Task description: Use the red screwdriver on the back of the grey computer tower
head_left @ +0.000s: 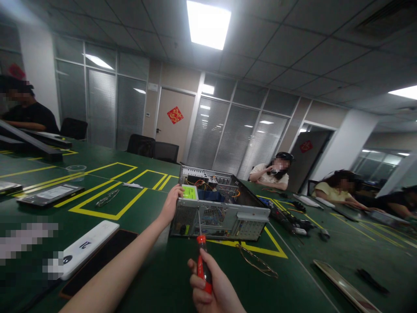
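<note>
Head view, starting far left: a drive [50, 194] is being left flat on the table [163, 271], a white device [89, 250] being lined up beside a dark slab [104, 256]. Between these and the case [230, 226], room is being taken up by the left forearm [138, 250]. Now the middle! At the case's near left corner, the left hand [172, 202] is being held part-curled against a green-labelled box [190, 192]; whether anything is being gripped cannot be told. Just below, a screwdriver [202, 248] is being aimed at the near panel, its handle being clasped by the right hand [215, 282]; contact at the tip cannot be confirmed. The top is being shown open, so uncovering seems done; the box is being held in its corner, and panel work looks unfinished. Screws left cannot be counted. Rightward, room along the near edge is being narrowed by glasses [252, 261]; farther out, cables [295, 221] and a phone [347, 282] are being kept apart from the case.
</note>
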Available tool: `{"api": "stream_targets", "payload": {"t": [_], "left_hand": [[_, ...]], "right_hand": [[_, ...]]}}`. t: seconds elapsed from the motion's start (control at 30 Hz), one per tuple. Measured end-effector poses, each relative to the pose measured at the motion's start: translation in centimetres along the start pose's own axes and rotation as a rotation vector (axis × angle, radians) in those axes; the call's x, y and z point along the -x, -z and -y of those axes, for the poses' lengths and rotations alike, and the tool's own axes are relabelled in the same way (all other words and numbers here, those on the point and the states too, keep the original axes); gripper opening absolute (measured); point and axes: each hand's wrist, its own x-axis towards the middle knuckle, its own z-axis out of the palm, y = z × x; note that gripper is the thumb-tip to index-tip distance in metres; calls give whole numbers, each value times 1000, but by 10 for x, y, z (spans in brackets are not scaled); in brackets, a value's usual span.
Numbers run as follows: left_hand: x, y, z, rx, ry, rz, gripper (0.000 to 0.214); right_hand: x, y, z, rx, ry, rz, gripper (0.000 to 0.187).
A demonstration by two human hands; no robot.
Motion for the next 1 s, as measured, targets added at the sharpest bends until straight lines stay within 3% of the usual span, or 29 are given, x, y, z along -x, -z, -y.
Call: {"api": "stream_targets", "payload": {"t": [0.2,0.5,0.73,0.87,1.0], "left_hand": [[0,0,0,12,7,-3,39],[0,1,-1,12,10,8,39],[0,1,-1,21,16,21,38],[0,1,-1,2,4,9,38],[0,0,-1,22,3,2,38]], "right_hand": [[-2,-5,-2,-70,105,-182,41],[0,-4,1,-138,52,-18,44],[11,-13,4,-74,39,-91,54],[13,-16,4,-58,118,-176,47],[12,-15,3,-55,78,-155,44]]}}
